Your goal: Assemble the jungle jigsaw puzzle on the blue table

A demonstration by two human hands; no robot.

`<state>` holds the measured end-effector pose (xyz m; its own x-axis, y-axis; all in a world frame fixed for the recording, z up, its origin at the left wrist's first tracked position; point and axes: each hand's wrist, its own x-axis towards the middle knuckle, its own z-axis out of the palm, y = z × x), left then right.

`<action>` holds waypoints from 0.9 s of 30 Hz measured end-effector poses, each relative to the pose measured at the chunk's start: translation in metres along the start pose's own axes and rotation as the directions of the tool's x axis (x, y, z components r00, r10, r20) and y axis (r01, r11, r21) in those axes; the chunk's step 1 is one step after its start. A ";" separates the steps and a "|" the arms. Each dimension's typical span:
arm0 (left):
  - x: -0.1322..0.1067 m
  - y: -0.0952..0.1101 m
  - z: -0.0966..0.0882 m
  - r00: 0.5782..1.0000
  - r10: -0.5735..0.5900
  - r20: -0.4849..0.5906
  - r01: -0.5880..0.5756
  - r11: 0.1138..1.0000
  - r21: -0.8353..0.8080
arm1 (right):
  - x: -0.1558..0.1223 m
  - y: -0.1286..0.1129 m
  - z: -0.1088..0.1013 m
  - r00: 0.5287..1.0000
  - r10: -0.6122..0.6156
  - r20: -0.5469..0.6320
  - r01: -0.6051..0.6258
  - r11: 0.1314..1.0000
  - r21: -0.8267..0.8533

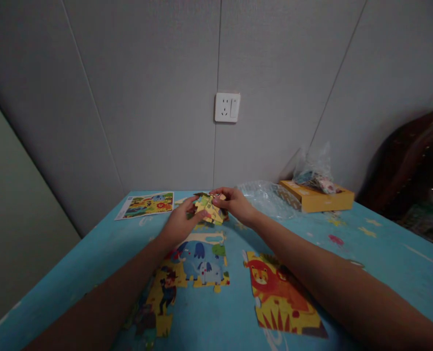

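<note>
Both hands meet at the far middle of a blue table (384, 258). My left hand (179, 222) and my right hand (234, 202) are each closed on the same small cluster of yellow-green puzzle pieces (209, 208), held just above the tabletop. Below the hands lies a joined puzzle section with a blue elephant (197, 265). To its right lies a separate section with an orange lion (278, 297). The two sections are apart, with bare blue table between them.
A printed reference picture (146, 204) lies at the far left of the table. A yellow box tray (318, 197) with a plastic bag of pieces stands far right, crumpled clear plastic (263, 195) beside it. A wall socket (227, 107) is above. Dark wooden furniture (413, 165) stands on the right.
</note>
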<state>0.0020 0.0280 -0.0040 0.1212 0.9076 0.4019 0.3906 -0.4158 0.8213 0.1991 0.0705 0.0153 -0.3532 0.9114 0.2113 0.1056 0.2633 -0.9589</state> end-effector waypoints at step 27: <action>0.004 0.010 0.000 0.923 -0.385 0.005 0.284 0.670 -0.686 | 0.003 -0.005 -0.003 0.994 0.109 -0.017 -0.110 0.991 -0.079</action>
<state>0.0066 0.0272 0.0059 -0.0337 0.9981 0.0525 -0.3300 -0.0607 0.9420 0.2005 0.0726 0.0208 -0.3236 0.9399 0.1086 0.2167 0.1853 -0.9585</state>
